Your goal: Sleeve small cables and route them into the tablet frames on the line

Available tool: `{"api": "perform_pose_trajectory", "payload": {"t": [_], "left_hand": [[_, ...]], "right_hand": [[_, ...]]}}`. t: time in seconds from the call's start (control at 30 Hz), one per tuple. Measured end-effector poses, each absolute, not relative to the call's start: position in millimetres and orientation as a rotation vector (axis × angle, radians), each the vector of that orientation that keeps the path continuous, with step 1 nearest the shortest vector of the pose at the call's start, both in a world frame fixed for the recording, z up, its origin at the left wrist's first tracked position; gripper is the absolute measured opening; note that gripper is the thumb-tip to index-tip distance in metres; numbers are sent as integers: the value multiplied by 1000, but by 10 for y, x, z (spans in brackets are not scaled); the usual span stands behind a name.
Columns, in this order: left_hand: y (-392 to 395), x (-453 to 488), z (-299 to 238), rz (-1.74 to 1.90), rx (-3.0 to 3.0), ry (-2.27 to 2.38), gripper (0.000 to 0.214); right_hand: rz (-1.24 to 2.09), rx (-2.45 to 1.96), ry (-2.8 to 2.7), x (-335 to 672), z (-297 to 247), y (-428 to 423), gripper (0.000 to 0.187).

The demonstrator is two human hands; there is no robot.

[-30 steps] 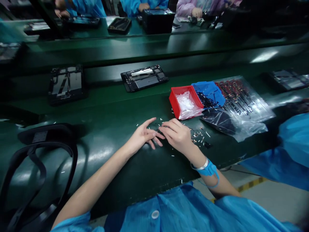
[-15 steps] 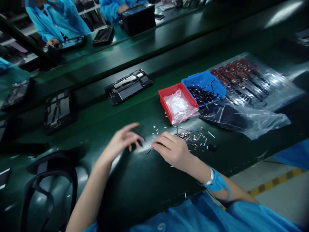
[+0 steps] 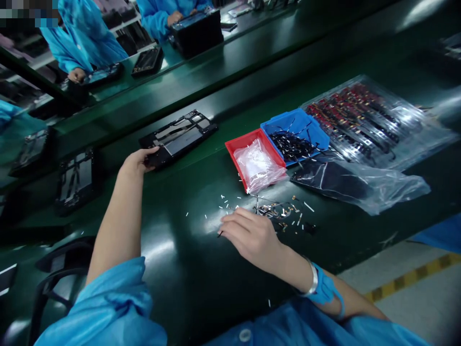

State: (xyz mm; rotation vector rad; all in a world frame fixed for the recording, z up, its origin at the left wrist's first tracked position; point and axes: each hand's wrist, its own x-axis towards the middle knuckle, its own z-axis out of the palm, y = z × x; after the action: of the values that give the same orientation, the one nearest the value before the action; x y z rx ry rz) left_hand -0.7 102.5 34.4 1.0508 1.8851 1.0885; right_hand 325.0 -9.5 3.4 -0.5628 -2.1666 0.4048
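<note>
My left hand (image 3: 139, 161) reaches forward to an opened black device (image 3: 185, 139), flat like a phone or tablet, with its inner parts showing. The thumb lies on the device's near left corner and the fingers curl at its edge, partly hidden. My right hand (image 3: 254, 235) is pinched over the bench, and a short thin black strip (image 3: 220, 234) sticks out from its fingertips. Just beyond that hand lies a loose pile of small flex cables (image 3: 270, 210) among scattered white slips.
Beyond the pile stand a red bin (image 3: 243, 163) holding a clear bag and a blue bin (image 3: 320, 129) of black strips. A plastic tray (image 3: 363, 120) of parts lies right. More opened devices (image 3: 75, 178) sit left, near a black strap (image 3: 54, 274). Co-workers in blue (image 3: 82, 38) work across.
My left hand has moved away from beside the right hand, forward and left, and taken hold of the opened device's corner. The right hand stays pinched on the black strip, nearly in place.
</note>
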Motion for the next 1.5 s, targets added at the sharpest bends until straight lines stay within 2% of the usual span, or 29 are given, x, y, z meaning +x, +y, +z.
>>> {"api": "perform_pose_trajectory", "payload": {"t": [0.17,0.33,0.47,0.6,0.73,0.8,0.9,1.0,1.07,1.23,1.5], "left_hand": [[339,415,362,1399,538,1918,19],[-1037,1104,183,1631,130,1743,18],[-2002,1594,-3,1559,-177,1540,23],[-2533,1921,-125,1314,-194,1226,25],[-2798,1921,-130,966,55,826,38],[-2859,1808,-79,903,306,831,33],[-2857,1558,-8,1055,825,1247,19],[-2760,1289,-61,1283,1330,1841,17],[-2675,1139,-164,1205,1629,2097,21],[-2553,950,-375,807,2061,2205,36],[-2527,952,-397,603,2236,2231,40]], "right_hand": [[580,-651,-2016,3279,55,-2,18],[760,-744,-1898,3290,26,90,11],[1065,-823,-1811,3224,26,66,7],[1390,-848,-1785,2984,55,-139,16],[1682,-792,-1822,2607,32,-452,23],[1767,-793,-1841,2430,3,-584,23],[1796,-847,-1862,2232,-44,-706,22],[1743,-918,-1864,2109,-104,-742,16],[1698,-948,-1875,2053,-151,-737,15],[1600,-981,-1966,1965,-242,-711,13],[1423,-1021,-2111,1937,-231,-740,8]]}}
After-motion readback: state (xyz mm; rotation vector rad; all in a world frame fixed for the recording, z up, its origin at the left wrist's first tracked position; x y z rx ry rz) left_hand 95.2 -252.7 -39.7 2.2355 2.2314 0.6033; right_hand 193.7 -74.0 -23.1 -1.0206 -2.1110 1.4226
